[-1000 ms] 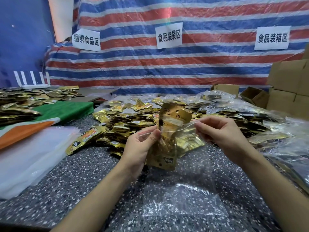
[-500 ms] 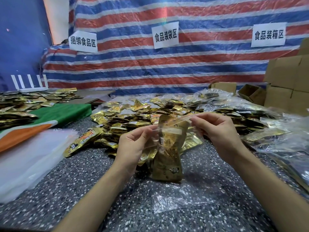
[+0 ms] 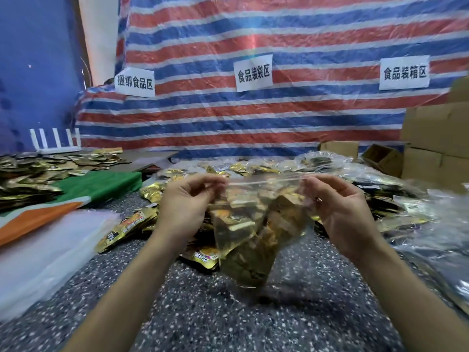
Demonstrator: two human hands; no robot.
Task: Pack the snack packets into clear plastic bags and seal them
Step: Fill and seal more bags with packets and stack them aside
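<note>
**Two hands stretch the filled bag's mouth**

Our left hand [image 3: 182,212] and right hand [image 3: 340,212] each pinch a top corner of the clear bag [image 3: 256,189], mouth taut. A second ago one packet stuck out; now the gold snack packets [image 3: 243,257] sit wholly inside, so sealing looks next. It hangs wrinkled over the desk's [image 3: 228,318] middle.

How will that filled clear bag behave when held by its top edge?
Probably floppy: the clear bag hangs slack below its stretched top edge. Likely light: left hand and right hand carry it by fingertip pinches. The gold packets inside lie jumbled, so may shift.
</note>
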